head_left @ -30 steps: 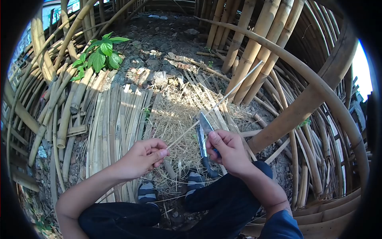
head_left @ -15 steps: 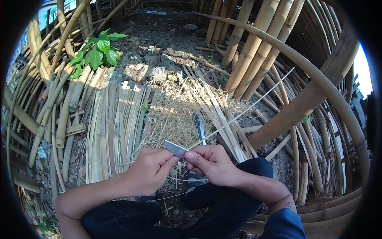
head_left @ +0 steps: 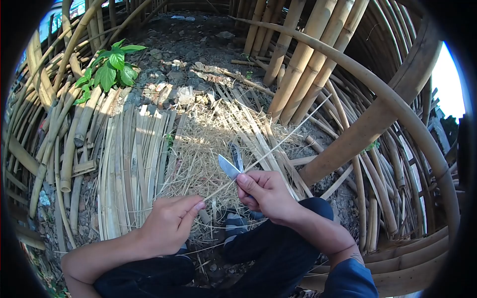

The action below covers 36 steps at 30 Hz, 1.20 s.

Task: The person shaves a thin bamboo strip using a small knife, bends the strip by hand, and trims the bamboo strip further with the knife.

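My left hand (head_left: 166, 223) pinches the near end of a thin bamboo strip (head_left: 297, 128). My right hand (head_left: 268, 196) is closed on a knife, its blade (head_left: 228, 167) pointing up and to the left. The strip runs from my left fingers past the blade and right thumb, then stretches far out to the upper right. Most of the knife's handle is hidden in my right fist. Just beyond that blade, a second dark blade-like tool (head_left: 236, 155) lies on the shavings.
Pale shavings (head_left: 198, 144) cover the ground ahead. Split bamboo slats (head_left: 131, 164) lie to the left, beside a leafy plant (head_left: 112, 67). Thick bamboo poles (head_left: 303, 59) stand ahead right, and a slanted pole (head_left: 353, 141) crosses the right side. My bent knees are below my hands.
My hands have moved apart: the left went down and left with the strip's end, while the right stayed higher with the knife. More strip shows between them. The view has shifted slightly.
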### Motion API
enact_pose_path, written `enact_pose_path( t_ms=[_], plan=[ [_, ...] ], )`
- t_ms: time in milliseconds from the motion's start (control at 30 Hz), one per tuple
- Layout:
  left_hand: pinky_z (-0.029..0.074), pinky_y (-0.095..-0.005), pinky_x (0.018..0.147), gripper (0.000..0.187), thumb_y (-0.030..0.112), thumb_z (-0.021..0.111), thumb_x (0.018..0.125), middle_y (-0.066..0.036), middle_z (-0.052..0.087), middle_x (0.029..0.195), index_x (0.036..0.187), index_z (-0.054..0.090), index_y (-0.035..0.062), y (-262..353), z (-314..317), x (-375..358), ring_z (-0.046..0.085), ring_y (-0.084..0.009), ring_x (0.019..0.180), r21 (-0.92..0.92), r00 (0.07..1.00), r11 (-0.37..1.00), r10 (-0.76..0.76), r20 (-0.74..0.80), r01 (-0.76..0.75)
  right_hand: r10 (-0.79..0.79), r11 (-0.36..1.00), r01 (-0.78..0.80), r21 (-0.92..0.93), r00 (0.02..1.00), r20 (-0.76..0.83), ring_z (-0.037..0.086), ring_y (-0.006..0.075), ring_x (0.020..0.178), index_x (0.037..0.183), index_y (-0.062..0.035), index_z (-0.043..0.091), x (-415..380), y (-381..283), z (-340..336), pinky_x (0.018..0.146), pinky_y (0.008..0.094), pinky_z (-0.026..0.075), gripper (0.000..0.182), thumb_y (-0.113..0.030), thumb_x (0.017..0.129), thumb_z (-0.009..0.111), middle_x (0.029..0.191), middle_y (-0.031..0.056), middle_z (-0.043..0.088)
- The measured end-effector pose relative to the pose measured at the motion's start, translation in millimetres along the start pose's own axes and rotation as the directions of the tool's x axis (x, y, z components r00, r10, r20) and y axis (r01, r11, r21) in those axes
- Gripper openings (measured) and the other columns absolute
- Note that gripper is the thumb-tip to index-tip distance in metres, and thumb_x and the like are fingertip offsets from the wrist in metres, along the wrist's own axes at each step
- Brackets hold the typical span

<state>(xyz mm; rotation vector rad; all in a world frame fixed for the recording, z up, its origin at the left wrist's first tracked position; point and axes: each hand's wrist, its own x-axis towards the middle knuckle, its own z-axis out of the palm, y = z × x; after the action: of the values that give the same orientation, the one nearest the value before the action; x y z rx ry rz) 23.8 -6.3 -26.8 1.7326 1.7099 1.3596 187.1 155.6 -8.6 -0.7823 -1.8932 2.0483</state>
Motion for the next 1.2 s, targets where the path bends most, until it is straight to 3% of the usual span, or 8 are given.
enact_pose_path(
  t_ms=[400,467,500,567,667,733,800,1200],
  plan=[
    [0.041,-0.0359,0.049,0.008,-0.002,0.055,0.089,-0.017,0.055,0.064,0.091,0.062,-0.0052,-4.7,-24.0,-14.7,0.054,-0.0278,0.052,0.219,0.999,0.975,0.039,-0.03,-0.031,0.029,0.949,0.081,0.305,0.94,-0.339,0.029,0.0052,0.04,0.078,-0.0088,0.049,13.7,-25.2,-128.3,0.036,0.0212,0.02,0.034,-0.036,0.099,0.049,0.056,-0.0035,0.041],
    [0.041,-0.0358,0.049,0.01,0.0,0.055,0.09,-0.016,0.056,0.065,0.092,0.063,-0.006,-6.0,-26.9,-13.9,0.054,-0.0267,0.052,0.208,0.997,0.976,-0.045,-0.07,0.059,0.054,0.843,0.216,0.492,0.877,-0.478,0.031,0.0056,0.041,0.083,-0.0089,0.047,18.3,-18.8,-148.3,0.037,0.0207,0.023,0.033,-0.037,0.1,0.048,0.06,-0.0032,0.042],
    [0.041,-0.0358,0.049,0.01,0.0,0.055,0.09,-0.016,0.056,0.065,0.092,0.063,-0.006,-7.2,-27.1,-13.1,0.054,-0.0267,0.052,0.213,0.996,0.974,-0.057,-0.075,0.072,0.06,0.842,0.206,0.498,0.883,-0.466,0.031,0.0056,0.041,0.083,-0.0089,0.047,17.7,-18.3,-144.7,0.037,0.0207,0.023,0.033,-0.037,0.1,0.048,0.06,-0.0032,0.042],
    [0.042,-0.0351,0.051,0.013,0.003,0.056,0.091,-0.015,0.058,0.065,0.093,0.064,-0.0066,-12.1,-24.6,-9.8,0.055,-0.0251,0.053,0.133,0.974,0.97,-0.188,-0.129,0.205,-0.021,0.828,0.409,0.384,0.707,-0.707,0.032,0.0061,0.042,0.085,-0.0092,0.045,14.2,-23.4,-126.8,0.038,0.0201,0.025,0.032,-0.037,0.1,0.047,0.062,-0.0027,0.041],
    [0.045,-0.0276,0.054,0.014,0.005,0.057,0.092,-0.012,0.062,0.07,0.093,0.065,-0.0063,-14.1,-15.7,-3.0,0.057,-0.0131,0.057,0.11,0.968,0.965,-0.227,-0.104,0.238,-0.257,0.952,0.301,0.06,0.888,-0.382,0.033,0.0047,0.044,0.083,-0.0063,0.049,4.2,-21.1,-62.4,0.039,0.0201,0.025,0.033,-0.034,0.102,0.044,0.058,-0.0021,0.041],
    [0.045,-0.0271,0.054,0.014,0.005,0.058,0.092,-0.011,0.062,0.07,0.094,0.065,-0.0063,-5.9,-7.4,0.8,0.057,-0.0131,0.057,0.087,0.975,0.973,-0.208,-0.072,0.214,-0.088,0.994,0.095,0.057,0.989,-0.117,0.034,0.0054,0.045,0.082,-0.0029,0.054,-1.0,-9.2,-18.2,0.042,0.0205,0.027,0.033,-0.029,0.101,0.047,0.059,-0.0005,0.046],
    [0.044,-0.0279,0.053,0.013,0.004,0.058,0.091,-0.011,0.061,0.068,0.095,0.066,-0.0061,1.7,-4.3,5.1,0.057,-0.0138,0.057,0.075,0.989,0.986,-0.151,0.003,0.15,-0.071,0.986,0.078,-0.15,0.996,0.05,0.04,0.0046,0.052,0.082,-0.0027,0.057,-1.9,0.6,4.6,0.048,0.0205,0.032,0.033,-0.027,0.102,0.047,0.059,-0.0024,0.048],
    [0.044,-0.0311,0.05,0.011,-0.001,0.057,0.089,-0.016,0.061,0.067,0.09,0.066,-0.0064,1.2,-10.4,-2.3,0.059,-0.023,0.053,0.097,0.999,0.994,0.052,-0.011,-0.051,0.041,0.999,-0.041,0.013,0.999,0.007,0.035,0.0041,0.049,0.078,-0.0028,0.056,0.2,-10.5,-14.4,0.045,0.0199,0.028,0.035,-0.03,0.1,0.051,0.058,-0.0024,0.044]
  ],
)
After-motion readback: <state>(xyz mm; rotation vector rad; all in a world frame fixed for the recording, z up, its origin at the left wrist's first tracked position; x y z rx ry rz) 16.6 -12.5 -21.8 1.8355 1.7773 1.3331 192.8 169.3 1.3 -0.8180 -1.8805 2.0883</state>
